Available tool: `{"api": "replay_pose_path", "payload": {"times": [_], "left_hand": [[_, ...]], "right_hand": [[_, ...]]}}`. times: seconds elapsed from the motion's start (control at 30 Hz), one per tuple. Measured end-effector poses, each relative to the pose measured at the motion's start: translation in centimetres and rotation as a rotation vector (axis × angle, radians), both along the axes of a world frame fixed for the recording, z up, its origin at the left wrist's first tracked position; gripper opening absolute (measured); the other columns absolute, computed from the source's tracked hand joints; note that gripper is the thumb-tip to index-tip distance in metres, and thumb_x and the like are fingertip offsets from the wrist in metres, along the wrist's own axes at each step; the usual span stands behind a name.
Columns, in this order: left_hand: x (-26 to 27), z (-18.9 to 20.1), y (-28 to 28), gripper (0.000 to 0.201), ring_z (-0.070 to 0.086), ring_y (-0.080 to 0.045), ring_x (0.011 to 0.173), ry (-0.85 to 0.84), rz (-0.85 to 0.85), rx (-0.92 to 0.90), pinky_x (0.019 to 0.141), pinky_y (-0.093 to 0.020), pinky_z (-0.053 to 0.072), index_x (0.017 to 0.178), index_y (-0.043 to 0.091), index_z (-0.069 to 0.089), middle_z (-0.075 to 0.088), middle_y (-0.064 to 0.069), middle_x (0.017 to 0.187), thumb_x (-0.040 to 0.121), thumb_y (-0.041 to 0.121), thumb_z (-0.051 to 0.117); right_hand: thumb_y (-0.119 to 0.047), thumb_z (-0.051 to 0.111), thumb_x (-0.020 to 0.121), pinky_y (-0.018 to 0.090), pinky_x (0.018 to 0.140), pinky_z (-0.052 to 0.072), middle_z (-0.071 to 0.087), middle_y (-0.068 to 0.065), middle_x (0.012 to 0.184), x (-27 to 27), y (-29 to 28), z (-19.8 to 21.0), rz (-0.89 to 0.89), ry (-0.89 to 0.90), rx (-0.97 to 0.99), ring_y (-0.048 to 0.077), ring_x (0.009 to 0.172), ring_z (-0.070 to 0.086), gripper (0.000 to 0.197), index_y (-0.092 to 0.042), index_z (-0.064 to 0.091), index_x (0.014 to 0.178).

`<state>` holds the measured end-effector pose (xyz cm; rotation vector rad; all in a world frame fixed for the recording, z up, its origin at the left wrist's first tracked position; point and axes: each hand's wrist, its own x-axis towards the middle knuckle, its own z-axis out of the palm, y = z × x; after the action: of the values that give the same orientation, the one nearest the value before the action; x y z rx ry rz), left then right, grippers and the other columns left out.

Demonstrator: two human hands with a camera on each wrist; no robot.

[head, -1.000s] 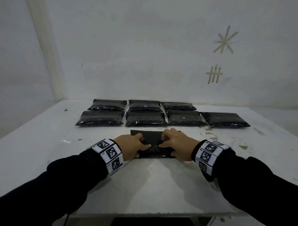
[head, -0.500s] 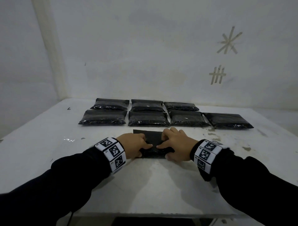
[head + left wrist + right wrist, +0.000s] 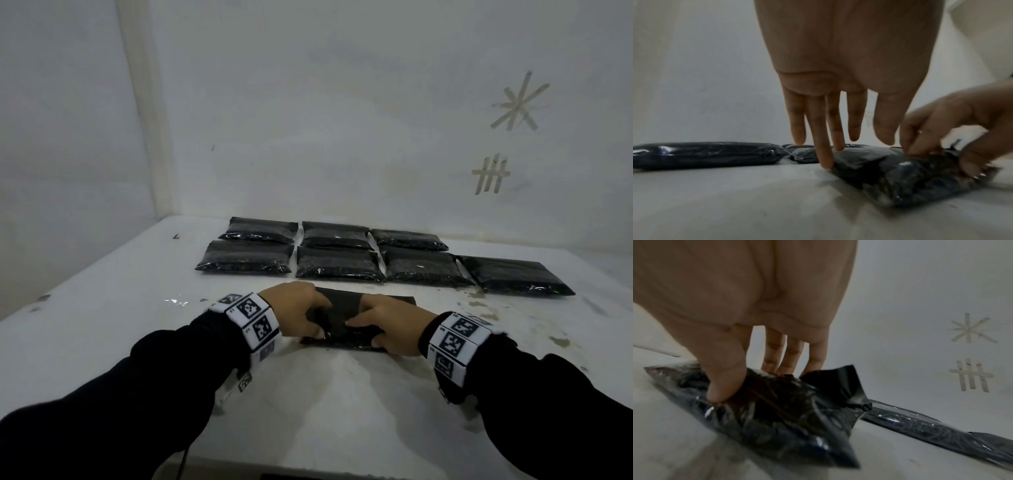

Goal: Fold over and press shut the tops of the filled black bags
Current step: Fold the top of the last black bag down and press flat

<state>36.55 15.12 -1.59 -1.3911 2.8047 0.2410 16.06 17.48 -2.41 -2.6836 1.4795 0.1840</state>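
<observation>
A filled black bag point(image 3: 342, 308) lies flat on the white table point(image 3: 137, 308) in front of me, between my two hands. My left hand point(image 3: 301, 317) is at its left end. In the left wrist view its fingers point(image 3: 825, 155) point straight down and touch the bag point(image 3: 890, 175) at its left edge. My right hand point(image 3: 380, 325) grips the right half. In the right wrist view its thumb point(image 3: 723, 386) digs into the bag point(image 3: 787, 410) and its fingers reach behind. The matte top flap point(image 3: 838, 381) stands up at the bag's far side.
Several more filled black bags point(image 3: 335, 267) lie in two rows behind the near one, close to the back wall point(image 3: 342, 137), the last at far right point(image 3: 513, 277). Brown stains point(image 3: 479, 301) mark the table's right side. The table's front edge point(image 3: 308, 469) is near my forearms.
Almost nothing: both hands stay on the near bag in much the same hold, and the head view has shifted slightly.
</observation>
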Motion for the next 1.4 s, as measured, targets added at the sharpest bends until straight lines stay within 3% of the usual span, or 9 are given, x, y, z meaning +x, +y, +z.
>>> {"api": "replay_pose_path", "payload": {"times": [0.13,0.37,0.53,0.7,0.83,0.93,1.13,1.3,1.4], "left_hand": [[3.4,1.2,-2.0,0.038,0.056,-0.015,0.113,-0.001,0.216,-0.021,0.101,-0.033,0.043,0.129,0.023,0.056,0.061,0.004,0.125,0.093,0.033,0.054],[11.9,2.0,-5.0,0.045,0.042,-0.024,0.132,-0.215,0.547,-0.047,0.107,-0.029,0.032,0.141,0.017,0.043,0.042,-0.008,0.145,0.096,0.009,0.041],[15.4,0.0,-5.5,0.047,0.032,-0.019,0.139,-0.255,0.601,0.111,0.105,-0.017,0.02,0.145,0.009,0.031,0.033,-0.007,0.151,0.099,0.009,0.04],[16.1,-0.4,-5.8,0.057,0.046,-0.019,0.128,-0.245,0.636,0.172,0.1,-0.022,0.035,0.138,0.01,0.045,0.049,-0.004,0.139,0.086,0.015,0.067],[16.6,-0.6,-6.0,0.033,0.061,-0.019,0.108,-0.265,0.622,0.107,0.084,-0.023,0.046,0.109,0.018,0.07,0.067,0.0,0.112,0.076,0.018,0.074],[16.7,-0.2,-5.9,0.019,0.067,-0.018,0.094,-0.251,0.597,0.085,0.071,-0.022,0.049,0.091,0.02,0.076,0.07,0.004,0.089,0.074,0.012,0.072],[16.0,1.4,-5.2,0.017,0.066,-0.02,0.098,-0.262,0.544,0.081,0.082,-0.025,0.049,0.095,0.016,0.075,0.072,-0.003,0.102,0.08,0.012,0.069],[13.6,5.3,-4.0,0.014,0.069,-0.017,0.069,-0.257,0.466,0.022,0.074,-0.027,0.056,0.072,0.014,0.074,0.067,0.002,0.064,0.072,0.003,0.065],[11.1,8.7,-3.4,0.017,0.057,-0.004,0.052,-0.163,0.37,-0.036,0.077,-0.026,0.055,0.083,0.01,0.075,0.06,0.008,0.057,0.078,-0.001,0.063]], "right_hand": [[-0.011,0.062,0.087,0.026,0.097,0.036,0.045,0.002,0.124,1.4,-0.8,0.2,0.002,-0.012,0.017,0.019,0.118,0.044,0.057,-0.024,0.046,0.14],[-0.011,0.06,0.087,0.025,0.091,0.037,0.045,0.002,0.123,4.5,-2.3,0.3,0.033,-0.013,0.031,0.02,0.116,0.045,0.056,-0.026,0.046,0.139],[-0.012,0.061,0.087,0.026,0.09,0.039,0.045,0.002,0.121,6.1,-3.0,0.4,0.039,-0.012,0.039,0.02,0.113,0.046,0.055,-0.027,0.047,0.138],[-0.015,0.063,0.086,0.025,0.091,0.04,0.045,0.0,0.121,6.9,-3.4,0.3,0.036,-0.016,0.037,0.018,0.112,0.047,0.054,-0.028,0.049,0.137],[-0.014,0.064,0.086,0.025,0.092,0.04,0.045,0.0,0.123,7.2,-3.5,0.2,0.033,-0.018,0.038,0.018,0.114,0.047,0.055,-0.028,0.049,0.137],[-0.014,0.063,0.086,0.024,0.09,0.039,0.045,0.0,0.123,7.3,-3.5,0.2,0.031,-0.007,0.036,0.018,0.113,0.047,0.054,-0.027,0.049,0.137],[-0.009,0.06,0.086,0.026,0.092,0.04,0.045,0.002,0.122,7.3,-3.3,-0.1,0.017,-0.007,0.026,0.019,0.113,0.046,0.056,-0.026,0.048,0.138],[-0.009,0.061,0.086,0.024,0.09,0.038,0.046,0.001,0.12,7.3,-3.1,-0.2,0.003,-0.02,0.017,0.019,0.113,0.047,0.055,-0.026,0.049,0.137],[-0.008,0.06,0.086,0.024,0.091,0.038,0.045,0.002,0.121,7.4,-2.9,-0.1,-0.006,-0.01,0.016,0.02,0.114,0.046,0.056,-0.025,0.048,0.138]]}}
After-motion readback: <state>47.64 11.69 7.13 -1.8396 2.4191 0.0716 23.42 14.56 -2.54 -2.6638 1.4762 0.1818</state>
